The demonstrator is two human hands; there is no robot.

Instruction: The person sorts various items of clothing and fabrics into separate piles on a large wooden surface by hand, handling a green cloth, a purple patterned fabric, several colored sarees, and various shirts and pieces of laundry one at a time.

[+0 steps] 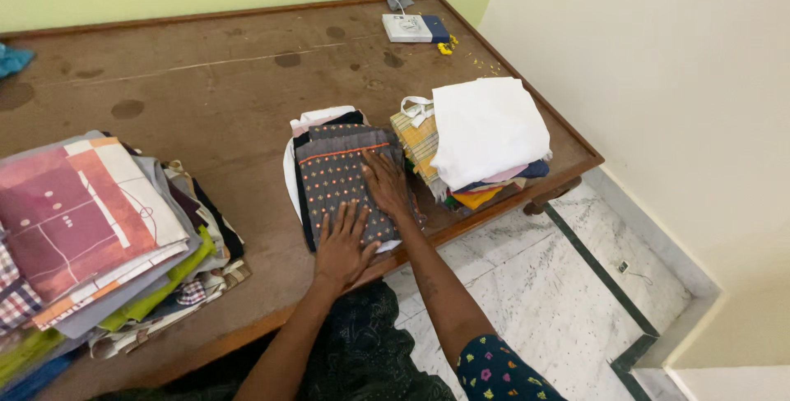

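A folded grey cloth point(341, 180) with orange dots and an orange stripe is seen at the centre of the frame, laid on top of a small stack of folded cloths point(306, 131) near the front edge of a wooden table point(206, 72); both hands are pressed flat on it. The left hand point(342, 242) is spread, fingers extended, over the lower end of the grey cloth, at the table's edge; the right hand point(387, 185) is laid palm down, fingers straight, along the cloth's right side; nothing is gripped by either hand.

Just to the right of the centre, a second pile of folded cloths point(469, 179) is topped by a white cloth point(490, 128); a yellow checked piece point(415, 142) is seen at its left side. At the left of the frame a larger, looser heap point(156, 286) is topped by a pink and orange patterned cloth point(70, 212). At the upper right of the table a white flat box point(407, 27) is lying; a tiled floor point(543, 286) is seen at the lower right.
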